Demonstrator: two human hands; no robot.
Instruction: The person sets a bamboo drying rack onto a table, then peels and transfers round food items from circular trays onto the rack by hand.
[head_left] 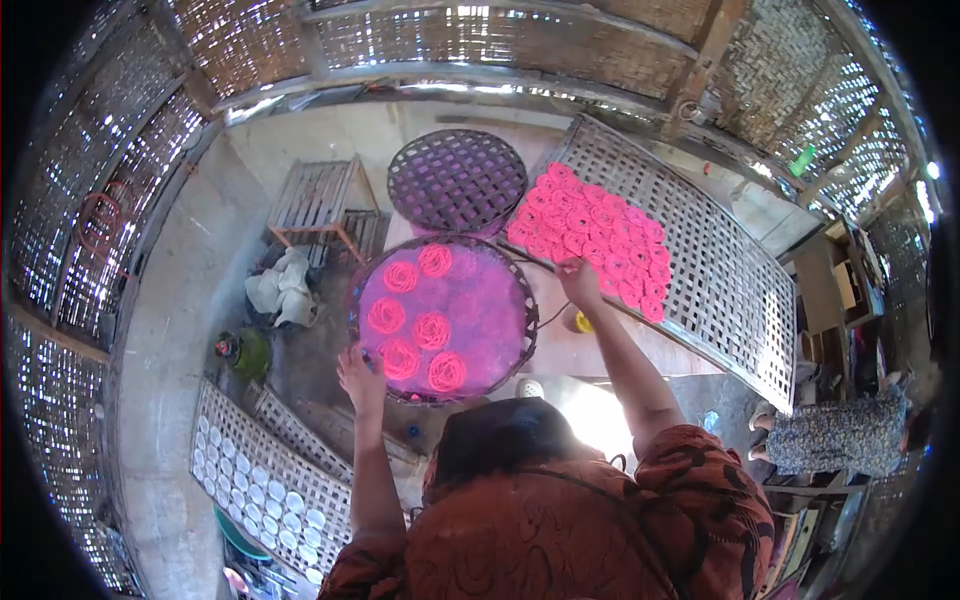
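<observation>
A round tray [505, 300] with a dark woven rim holds a purple-pink sheet. Several coiled pink noodle-like nests [432, 330] lie on it, mostly toward its left side. My left hand [360, 380] is at the tray's lower left rim, fingers apart; whether it touches the rim is unclear. My right hand [580, 285] is by the near edge of a long woven rack [720, 250], fingers pinched together at the lower edge of a dense group of pink nests [590, 225]. What those fingers hold, if anything, is too small to make out.
Behind the tray sits another round woven basket [457, 175]. A slatted wooden stool [320, 200], white sacks [283, 288] and a green container [250, 352] stand left. A lower-left rack [325, 500] bears white discs. A person in patterned cloth [835, 437] is at right.
</observation>
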